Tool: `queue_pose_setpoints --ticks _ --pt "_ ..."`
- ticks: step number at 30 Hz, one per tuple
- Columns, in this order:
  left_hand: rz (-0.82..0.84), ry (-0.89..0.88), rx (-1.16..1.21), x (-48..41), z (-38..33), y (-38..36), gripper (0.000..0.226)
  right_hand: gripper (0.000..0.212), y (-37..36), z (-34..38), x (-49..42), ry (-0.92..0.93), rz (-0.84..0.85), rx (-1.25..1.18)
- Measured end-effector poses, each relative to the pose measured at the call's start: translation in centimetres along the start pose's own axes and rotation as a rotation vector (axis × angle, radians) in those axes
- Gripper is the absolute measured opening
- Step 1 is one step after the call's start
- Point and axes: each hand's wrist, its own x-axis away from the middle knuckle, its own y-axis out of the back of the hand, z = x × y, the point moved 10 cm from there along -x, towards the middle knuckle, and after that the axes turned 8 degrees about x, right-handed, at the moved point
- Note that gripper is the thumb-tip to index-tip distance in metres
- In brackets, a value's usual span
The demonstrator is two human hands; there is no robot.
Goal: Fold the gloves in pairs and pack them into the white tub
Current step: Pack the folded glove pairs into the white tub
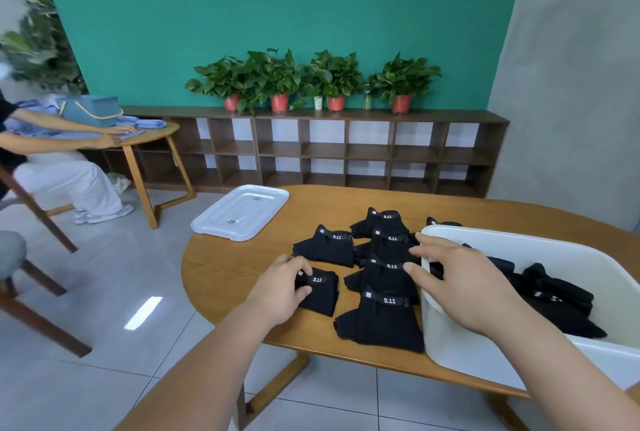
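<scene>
Several black gloves with white "5.11" labels lie spread on the wooden table [221, 278]. My left hand [282, 286] grips a folded black glove bundle [320, 290] at the near left of the pile. My right hand [457, 283] hovers with spread fingers over the left rim of the white tub [450, 344] and holds nothing. Inside the tub lie black folded gloves [557, 302]. The biggest loose glove [381, 319] sits nearest me, beside the tub wall. More gloves [384, 240] lie behind it.
A white tub lid [240, 212] lies at the table's far left edge. A seated person [59, 167] works at a small round table on the left. A low wooden shelf [346, 153] with potted plants lines the green wall. A chair [20, 274] stands at the left.
</scene>
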Motion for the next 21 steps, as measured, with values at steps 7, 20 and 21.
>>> queue_pose_setpoints --ticks 7,20,21 --pt "0.153 0.113 0.111 -0.2 0.8 -0.1 0.05 0.048 -0.2 -0.1 0.0 -0.009 0.002 -0.013" --pt "-0.008 0.223 0.6 0.3 2.0 3.3 0.037 0.046 0.0 0.2 0.3 0.005 0.004 -0.023" --pt "-0.029 0.23 0.65 0.2 1.8 3.8 0.038 0.046 0.1 0.3 0.3 0.005 0.001 -0.02"
